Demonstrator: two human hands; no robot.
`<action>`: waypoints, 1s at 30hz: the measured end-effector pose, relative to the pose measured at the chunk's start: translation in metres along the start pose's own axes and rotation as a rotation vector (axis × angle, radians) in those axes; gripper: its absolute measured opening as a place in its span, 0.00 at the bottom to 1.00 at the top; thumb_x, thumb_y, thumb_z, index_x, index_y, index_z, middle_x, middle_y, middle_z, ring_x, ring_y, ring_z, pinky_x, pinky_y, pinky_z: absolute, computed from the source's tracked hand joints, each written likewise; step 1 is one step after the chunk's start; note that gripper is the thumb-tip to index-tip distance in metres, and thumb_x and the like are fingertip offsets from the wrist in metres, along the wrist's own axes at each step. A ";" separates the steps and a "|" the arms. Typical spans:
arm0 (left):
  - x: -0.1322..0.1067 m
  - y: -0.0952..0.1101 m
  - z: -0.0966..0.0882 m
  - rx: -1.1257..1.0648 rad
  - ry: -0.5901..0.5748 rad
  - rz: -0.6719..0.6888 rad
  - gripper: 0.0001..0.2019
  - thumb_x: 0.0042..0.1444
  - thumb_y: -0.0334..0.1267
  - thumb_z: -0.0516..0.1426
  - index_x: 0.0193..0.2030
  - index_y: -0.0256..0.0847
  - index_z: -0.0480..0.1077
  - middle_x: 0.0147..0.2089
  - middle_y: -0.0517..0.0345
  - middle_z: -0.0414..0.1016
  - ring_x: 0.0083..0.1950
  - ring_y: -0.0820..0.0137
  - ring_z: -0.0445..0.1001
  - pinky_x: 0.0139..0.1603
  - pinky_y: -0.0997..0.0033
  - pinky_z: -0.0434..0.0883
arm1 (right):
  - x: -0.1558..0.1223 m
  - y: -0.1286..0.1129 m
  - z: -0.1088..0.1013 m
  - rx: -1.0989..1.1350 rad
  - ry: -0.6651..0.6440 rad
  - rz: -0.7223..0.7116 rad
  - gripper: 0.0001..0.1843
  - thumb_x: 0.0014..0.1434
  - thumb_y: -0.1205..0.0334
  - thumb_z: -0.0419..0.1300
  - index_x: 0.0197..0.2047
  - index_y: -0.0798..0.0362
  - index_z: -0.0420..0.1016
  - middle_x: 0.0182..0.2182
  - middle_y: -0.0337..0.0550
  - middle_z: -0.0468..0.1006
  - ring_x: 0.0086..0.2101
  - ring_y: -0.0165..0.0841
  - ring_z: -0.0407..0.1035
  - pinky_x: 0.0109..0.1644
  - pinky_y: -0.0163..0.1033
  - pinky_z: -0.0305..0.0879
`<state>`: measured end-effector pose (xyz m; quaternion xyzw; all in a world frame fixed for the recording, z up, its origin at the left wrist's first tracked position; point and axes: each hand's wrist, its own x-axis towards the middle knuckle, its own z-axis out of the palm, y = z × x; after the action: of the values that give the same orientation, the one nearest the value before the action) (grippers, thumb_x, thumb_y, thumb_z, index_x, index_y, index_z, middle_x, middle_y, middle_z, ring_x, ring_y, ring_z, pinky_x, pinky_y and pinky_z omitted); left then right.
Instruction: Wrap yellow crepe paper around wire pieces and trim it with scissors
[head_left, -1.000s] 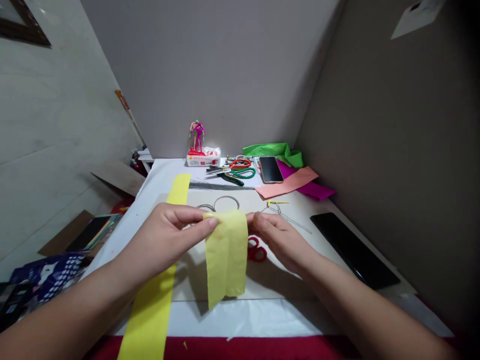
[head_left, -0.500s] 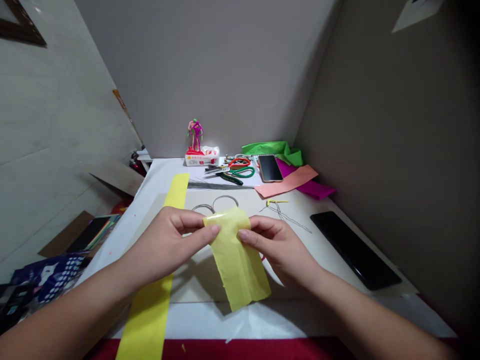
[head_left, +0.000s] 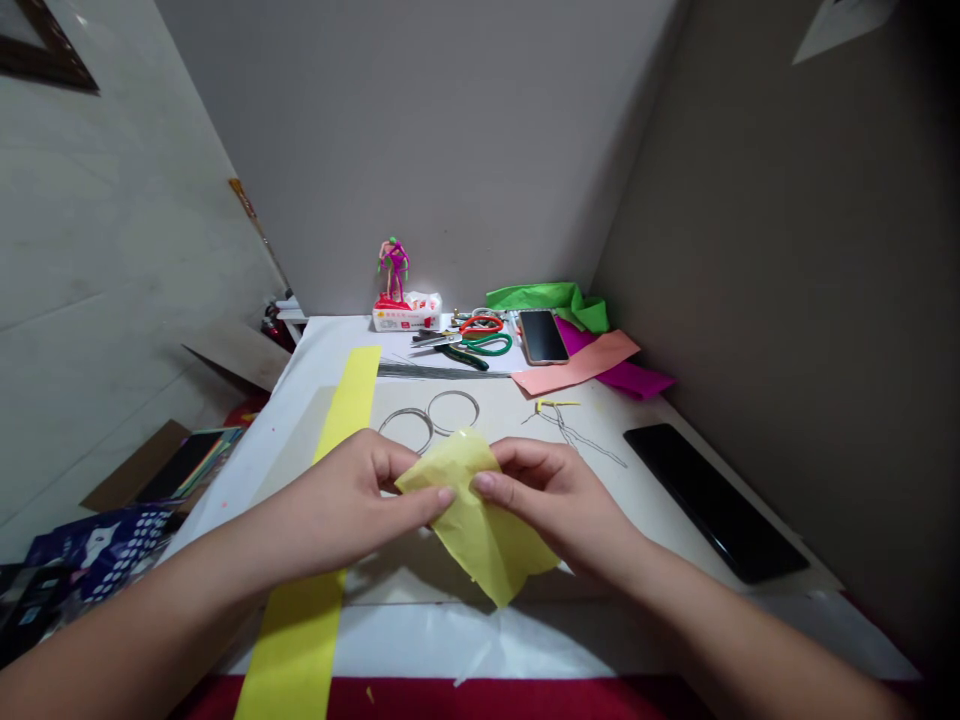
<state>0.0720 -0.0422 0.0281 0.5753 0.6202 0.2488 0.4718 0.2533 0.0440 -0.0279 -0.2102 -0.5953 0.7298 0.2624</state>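
My left hand and my right hand pinch a crumpled piece of yellow crepe paper between them. Its lower end hangs slanted toward my right. Under my left forearm runs a long yellow paper strip, partly hidden by that arm. Just beyond my fingers lie two thin wire rings, not touching my hands. A small bent-wire shape with a bit of yellow on it sits past my right hand.
At the back of the white-covered table lie scissors with green handles, a phone, a wire bundle, and green, pink and magenta paper. A wire figure stands on a tissue pack. A black tablet lies at the right.
The yellow piece has gone from a hanging flat strip to a bunched, creased shape. My hands have drawn closer together and lower, and they now cover the red scissor handles seen earlier.
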 end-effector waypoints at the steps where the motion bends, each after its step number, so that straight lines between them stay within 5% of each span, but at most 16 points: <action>1: 0.000 0.000 0.000 0.008 -0.012 0.000 0.14 0.58 0.42 0.54 0.29 0.37 0.77 0.23 0.62 0.72 0.24 0.76 0.62 0.27 0.79 0.61 | 0.000 0.000 0.000 -0.021 0.002 -0.001 0.08 0.54 0.58 0.66 0.34 0.53 0.78 0.29 0.38 0.77 0.29 0.27 0.68 0.33 0.32 0.65; 12: 0.003 -0.010 -0.005 0.044 -0.107 -0.023 0.21 0.60 0.51 0.51 0.24 0.36 0.67 0.21 0.66 0.51 0.23 0.76 0.48 0.24 0.76 0.50 | 0.003 -0.006 -0.008 -0.288 -0.014 -0.067 0.10 0.56 0.55 0.62 0.34 0.54 0.77 0.30 0.40 0.78 0.30 0.30 0.69 0.34 0.34 0.65; 16: -0.002 -0.010 -0.013 0.032 -0.077 -0.008 0.20 0.58 0.52 0.53 0.25 0.38 0.72 0.22 0.62 0.63 0.24 0.73 0.58 0.27 0.75 0.57 | 0.006 -0.027 -0.039 -0.794 0.156 -0.186 0.13 0.59 0.52 0.58 0.35 0.52 0.77 0.33 0.41 0.79 0.34 0.33 0.71 0.34 0.34 0.63; 18: -0.005 -0.009 -0.019 0.009 -0.087 0.001 0.19 0.57 0.51 0.53 0.31 0.40 0.77 0.27 0.59 0.72 0.28 0.69 0.65 0.32 0.73 0.62 | 0.008 -0.033 -0.059 -1.173 0.364 -0.104 0.16 0.61 0.51 0.54 0.33 0.52 0.76 0.30 0.41 0.78 0.29 0.33 0.70 0.31 0.34 0.60; 20: -0.006 -0.008 -0.024 0.002 -0.086 -0.004 0.18 0.57 0.51 0.53 0.32 0.41 0.78 0.30 0.58 0.75 0.30 0.67 0.68 0.33 0.72 0.64 | 0.012 -0.030 -0.075 -1.445 0.403 0.070 0.16 0.60 0.51 0.54 0.29 0.52 0.75 0.28 0.43 0.77 0.28 0.34 0.69 0.29 0.35 0.58; 25: -0.006 -0.007 -0.032 0.035 -0.061 0.006 0.19 0.56 0.51 0.55 0.25 0.40 0.75 0.26 0.60 0.72 0.28 0.69 0.67 0.31 0.74 0.63 | 0.024 -0.006 -0.091 -1.598 0.431 0.263 0.10 0.50 0.55 0.61 0.25 0.53 0.75 0.25 0.50 0.76 0.29 0.43 0.71 0.28 0.38 0.55; 30: -0.012 -0.006 -0.031 0.001 -0.122 0.018 0.17 0.56 0.50 0.55 0.26 0.41 0.76 0.28 0.59 0.74 0.31 0.68 0.69 0.33 0.73 0.65 | 0.028 0.003 -0.094 -1.610 0.439 0.301 0.06 0.49 0.62 0.59 0.27 0.54 0.77 0.29 0.52 0.78 0.33 0.44 0.72 0.29 0.39 0.57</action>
<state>0.0404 -0.0480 0.0399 0.5951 0.5850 0.2172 0.5064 0.2895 0.1324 -0.0492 -0.5469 -0.8344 0.0531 0.0424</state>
